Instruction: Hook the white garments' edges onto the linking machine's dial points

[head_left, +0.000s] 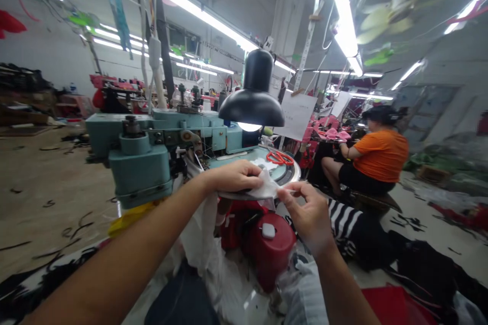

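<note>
Paper (296,116) hangs just past the black desk lamp (253,96), its print too small to read. Left hand (232,176) is curled nearly closed, pinching white cloth (265,187) between thumb and fingers, while right hand (305,213) grips another edge of that cloth in a tight thumb-and-finger pinch. The cloth lies over the rim of a round steel plate (292,175) on a teal sewing machine (141,162); red scissors (280,158) rest on the plate just beyond it. Below the hands sits a red container (269,256) with a white tab, and white plastic (202,244) hangs beside it. Striped cloth (345,221) lies to the right — farther off, a co-worker in an orange shirt (381,155) sits working.
</note>
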{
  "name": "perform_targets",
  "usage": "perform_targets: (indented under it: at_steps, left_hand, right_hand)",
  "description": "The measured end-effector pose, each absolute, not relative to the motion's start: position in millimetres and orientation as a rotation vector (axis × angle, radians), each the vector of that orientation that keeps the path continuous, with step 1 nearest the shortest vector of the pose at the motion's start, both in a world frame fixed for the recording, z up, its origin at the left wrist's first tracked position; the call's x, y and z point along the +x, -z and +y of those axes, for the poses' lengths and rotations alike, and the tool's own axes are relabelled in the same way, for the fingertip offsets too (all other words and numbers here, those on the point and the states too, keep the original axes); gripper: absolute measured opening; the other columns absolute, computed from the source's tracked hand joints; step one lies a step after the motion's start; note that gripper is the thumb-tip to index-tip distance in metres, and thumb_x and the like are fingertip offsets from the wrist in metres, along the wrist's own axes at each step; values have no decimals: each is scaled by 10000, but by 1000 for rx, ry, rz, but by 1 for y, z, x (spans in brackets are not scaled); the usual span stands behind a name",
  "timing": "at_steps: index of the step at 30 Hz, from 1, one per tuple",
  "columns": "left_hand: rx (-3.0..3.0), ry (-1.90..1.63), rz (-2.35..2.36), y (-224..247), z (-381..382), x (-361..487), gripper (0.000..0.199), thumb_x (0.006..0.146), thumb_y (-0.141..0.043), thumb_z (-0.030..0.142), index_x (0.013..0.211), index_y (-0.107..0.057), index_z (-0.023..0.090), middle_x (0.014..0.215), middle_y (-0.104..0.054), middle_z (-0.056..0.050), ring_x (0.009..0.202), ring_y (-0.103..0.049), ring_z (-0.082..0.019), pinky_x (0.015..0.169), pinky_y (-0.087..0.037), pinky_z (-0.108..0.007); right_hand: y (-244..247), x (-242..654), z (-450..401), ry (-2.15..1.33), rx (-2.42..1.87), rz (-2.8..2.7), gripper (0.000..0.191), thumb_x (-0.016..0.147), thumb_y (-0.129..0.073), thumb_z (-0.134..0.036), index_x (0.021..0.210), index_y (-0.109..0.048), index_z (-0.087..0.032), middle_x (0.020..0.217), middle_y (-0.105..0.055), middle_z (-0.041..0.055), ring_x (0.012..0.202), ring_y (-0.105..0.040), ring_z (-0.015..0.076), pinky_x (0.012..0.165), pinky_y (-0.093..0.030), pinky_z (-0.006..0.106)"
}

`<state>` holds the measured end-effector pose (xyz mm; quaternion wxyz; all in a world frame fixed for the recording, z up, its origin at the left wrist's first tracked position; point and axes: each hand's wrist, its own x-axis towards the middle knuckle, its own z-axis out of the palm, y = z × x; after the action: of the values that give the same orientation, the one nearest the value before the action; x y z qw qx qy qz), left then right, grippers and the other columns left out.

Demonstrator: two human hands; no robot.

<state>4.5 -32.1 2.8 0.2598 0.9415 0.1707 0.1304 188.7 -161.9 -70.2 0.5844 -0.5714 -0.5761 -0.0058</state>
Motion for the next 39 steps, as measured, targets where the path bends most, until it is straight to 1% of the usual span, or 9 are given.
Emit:
perform_targets:
  at_steps: [3,8,13,18,23,26,31,34,39]
  left_hand:
    - [2548,-348,450,-2,-32,5,229,815,-502,344,673,-517,165,646,-434,35,627,-409,-123,576,-310,-232]
    - [2532,-321,446,-3,-31,5,228,825,-504,356,700,-526,166,662,-446,33,638,-420,-127,585,-319,-235]
    - [2535,-339,444,-3,-32,5,242,831,-508,354,677,-501,168,661,-437,35,641,-410,-125,589,-316,-235]
    - [2528,-343,465,-2,-31,5,253,835,-510,359,668,-498,169,657,-426,37,632,-400,-121,577,-303,-235]
    - [2519,-331,462,-1,-30,5,242,839,-505,358,704,-541,161,673,-445,35,652,-419,-125,589,-313,-231]
    - [2507,-322,449,-1,-30,6,232,839,-508,347,735,-581,153,682,-462,31,660,-429,-128,598,-322,-231]
    - [2455,-284,411,-3,-28,2,249,814,-579,378,778,-624,136,709,-515,25,673,-459,-127,609,-349,-223]
    - [2412,-227,359,-4,-25,-1,296,787,-639,425,824,-645,131,744,-568,16,709,-499,-138,632,-375,-216]
    - [2374,-183,302,-5,-22,-2,320,802,-646,438,828,-645,120,760,-591,5,732,-511,-145,657,-399,-216]
  right_hand:
    - [70,192,-161,-201,-1317,-1329,343,766,-749,-479,936,-717,-183,763,-710,37,674,-620,190,634,-487,290]
    - [63,195,-163,-241,-1307,-1187,397,826,-682,-530,683,-697,-160,570,-607,4,539,-523,141,517,-415,253]
    - [64,202,-165,-584,-1184,-1289,347,690,-841,-436,872,-715,-168,724,-688,21,634,-596,165,583,-481,263]
    - [72,205,-155,-457,-1156,-1118,333,828,-691,-486,770,-699,-158,645,-644,15,629,-595,167,619,-511,287]
    - [75,208,-152,-514,-1068,-1136,265,836,-666,-404,1026,-676,-218,684,-659,-24,549,-577,136,558,-502,268]
    - [73,212,-155,-547,-1053,-1198,168,808,-664,-357,816,-708,-195,710,-688,7,627,-622,155,618,-515,280]
    - [67,196,-159,-465,-1181,-1235,315,721,-777,-416,915,-717,-174,877,-745,72,790,-688,228,688,-553,324]
    - [71,179,-160,-247,-1277,-1107,431,662,-829,-430,974,-688,-170,944,-744,106,803,-704,248,654,-573,332]
    - [82,169,-161,-209,-1259,-1014,451,707,-797,-433,1044,-666,-164,926,-741,110,725,-718,232,593,-597,325]
